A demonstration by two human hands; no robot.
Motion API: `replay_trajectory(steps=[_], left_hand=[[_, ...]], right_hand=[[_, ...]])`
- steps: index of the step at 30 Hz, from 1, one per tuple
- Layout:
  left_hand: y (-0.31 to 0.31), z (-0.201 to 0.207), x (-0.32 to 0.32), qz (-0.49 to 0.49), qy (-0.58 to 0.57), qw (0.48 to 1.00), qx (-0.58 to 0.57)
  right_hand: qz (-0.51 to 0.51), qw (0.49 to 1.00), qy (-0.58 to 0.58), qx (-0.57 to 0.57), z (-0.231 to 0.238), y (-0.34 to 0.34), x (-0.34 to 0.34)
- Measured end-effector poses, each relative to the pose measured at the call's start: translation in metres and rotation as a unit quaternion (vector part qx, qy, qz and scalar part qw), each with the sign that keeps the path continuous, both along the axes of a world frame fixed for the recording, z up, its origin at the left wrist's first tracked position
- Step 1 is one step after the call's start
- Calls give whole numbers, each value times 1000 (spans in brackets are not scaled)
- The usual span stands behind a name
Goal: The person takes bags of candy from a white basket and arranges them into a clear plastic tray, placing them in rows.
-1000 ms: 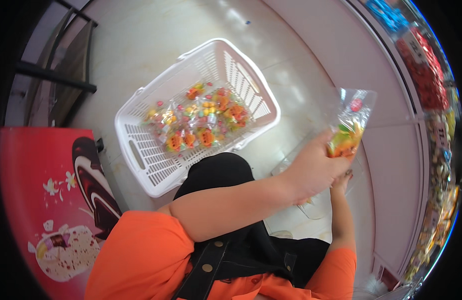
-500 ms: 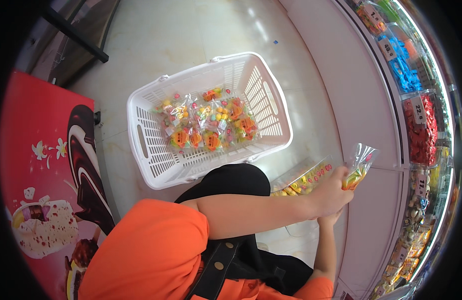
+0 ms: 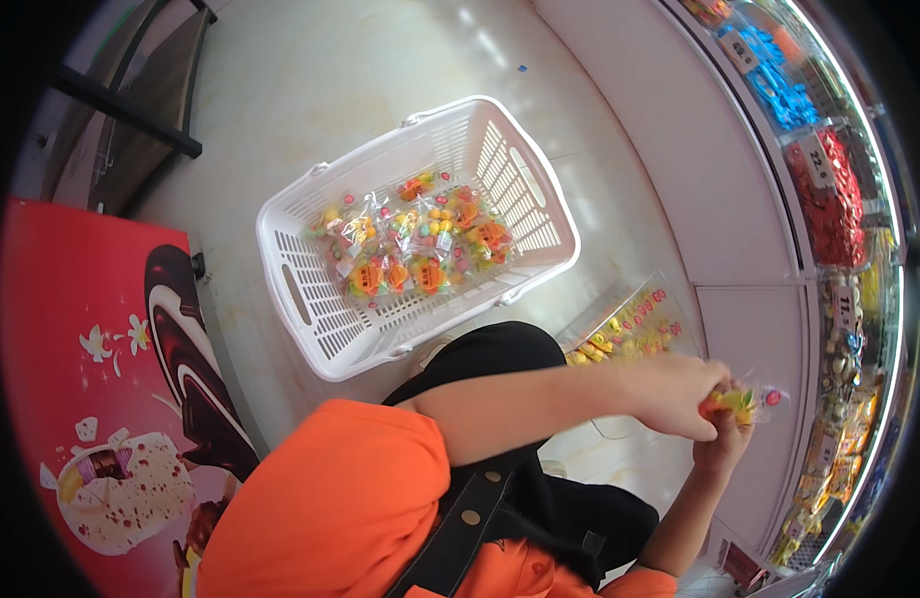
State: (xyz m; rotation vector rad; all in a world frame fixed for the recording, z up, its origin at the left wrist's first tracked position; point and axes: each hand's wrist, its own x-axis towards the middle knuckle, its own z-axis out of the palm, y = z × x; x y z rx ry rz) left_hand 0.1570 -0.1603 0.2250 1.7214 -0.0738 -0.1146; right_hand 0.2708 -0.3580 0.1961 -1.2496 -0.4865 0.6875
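My left hand [image 3: 669,394] reaches across to the right, its fingers closed on a small clear candy packet [image 3: 734,404] with red, yellow and green contents. Just below it, my right hand [image 3: 724,447] grips the same packet from underneath, fingers bent; part of the packet is hidden by both hands. Beneath my left forearm, a larger clear bag of yellow-wrapped candies [image 3: 604,344] with pink printed spots lies on the floor by my knee. Further left stands a white plastic basket [image 3: 330,349], holding several similar small candy packets [image 3: 430,276] spread over its bottom.
At the right, a white cabinet [image 3: 619,130] carries a lit shelf with bagged sweets, among them red-wrapped ones [image 3: 828,204] and blue-wrapped ones [image 3: 774,80]. A red panel with ice-cream pictures [image 3: 71,299] stands on the left. A dark metal-framed rack [image 3: 146,125] is at the far left.
The packet has moved down and right, tilting over from upright. My right hand, earlier mostly behind my left, now shows beneath the packet. The view has turned slightly.
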Motion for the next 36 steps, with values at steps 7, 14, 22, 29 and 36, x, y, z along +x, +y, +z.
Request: replay_trajectory(steps=[7, 14, 22, 29, 36], left_hand=[[138, -158, -57, 441, 159, 868, 165], [167, -274, -109, 446, 439, 679, 384], [166, -270, -106, 354, 407, 749, 385], [210, -221, -92, 508, 154, 788, -312], [43, 1, -17, 286, -27, 871, -399]], right_hand=[[-167, 981, 46, -83, 12, -22, -21], [-163, 977, 83, -108, 10, -21, -27], [-163, 976, 98, -105, 23, -8, -42], [-116, 979, 167, -19, 27, -15, -41], [-51, 983, 159, 75, 28, -25, -40]])
